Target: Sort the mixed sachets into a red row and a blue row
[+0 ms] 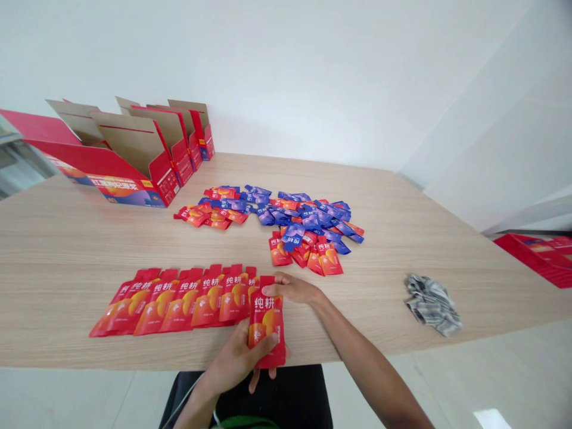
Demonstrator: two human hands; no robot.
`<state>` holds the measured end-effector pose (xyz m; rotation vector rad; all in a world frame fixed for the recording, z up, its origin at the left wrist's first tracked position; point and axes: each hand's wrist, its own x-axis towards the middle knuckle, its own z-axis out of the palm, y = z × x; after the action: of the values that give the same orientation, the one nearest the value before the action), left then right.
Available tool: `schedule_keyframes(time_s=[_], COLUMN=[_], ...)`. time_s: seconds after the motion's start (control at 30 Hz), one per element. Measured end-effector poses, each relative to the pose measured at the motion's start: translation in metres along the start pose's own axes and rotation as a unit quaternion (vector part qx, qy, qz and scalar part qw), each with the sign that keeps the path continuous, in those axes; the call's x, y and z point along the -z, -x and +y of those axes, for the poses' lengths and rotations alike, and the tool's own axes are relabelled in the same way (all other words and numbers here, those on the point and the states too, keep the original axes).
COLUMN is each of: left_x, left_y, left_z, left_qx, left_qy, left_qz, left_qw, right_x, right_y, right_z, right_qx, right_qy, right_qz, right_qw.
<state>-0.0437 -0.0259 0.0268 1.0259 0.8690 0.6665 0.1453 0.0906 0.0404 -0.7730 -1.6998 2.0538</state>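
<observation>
Close to the table's front edge, a red pouch (268, 322) printed with orange fruit is held between both my hands. My left hand (236, 357) grips its lower part, thumb across the front and fingers behind. At the top corner, my right hand (292, 288) pinches the pouch; some of its fingers are hidden. Left of my hands lies a row of overlapping red pouches (187, 301), lined up with their tops away from me. Farther off is a loose pile of blue pouches (313, 215) mixed with red ones, and a smaller mixed pile (218, 208) sits to its left.
Several open red cardboard boxes (129, 187) stand at the back left, flaps up. A crumpled striped grey cloth (433, 304) lies on the wooden table (379, 262) at right. Another red box (536, 256) shows at the right edge. A white wall (313, 77) rises behind the table.
</observation>
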Motion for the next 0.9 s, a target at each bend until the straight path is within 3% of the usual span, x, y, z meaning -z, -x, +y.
schedule_keyframes(time_s=[0.13,0.3,0.63,0.9], left_x=[-0.001,-0.004,-0.007,-0.001], left_y=[0.004,0.009,0.012,0.018], left_z=[-0.004,-0.005,-0.007,-0.011], left_qx=[0.010,0.050,0.055,0.042], left_qy=[-0.005,-0.004,0.017,0.038], left_qz=[0.046,0.028,-0.001,0.045], left_qw=[0.999,0.998,0.998,0.997], right_x=[-0.001,0.002,0.004,-0.006], right_y=[0.001,0.001,-0.002,-0.014], right_z=[-0.002,0.000,0.013,0.007], right_qx=[0.022,0.032,0.008,0.038], right_qy=[-0.013,-0.032,-0.036,0.019], right_qz=[0.059,0.134,0.153,0.165], right_qw=[0.998,0.990,0.988,0.985])
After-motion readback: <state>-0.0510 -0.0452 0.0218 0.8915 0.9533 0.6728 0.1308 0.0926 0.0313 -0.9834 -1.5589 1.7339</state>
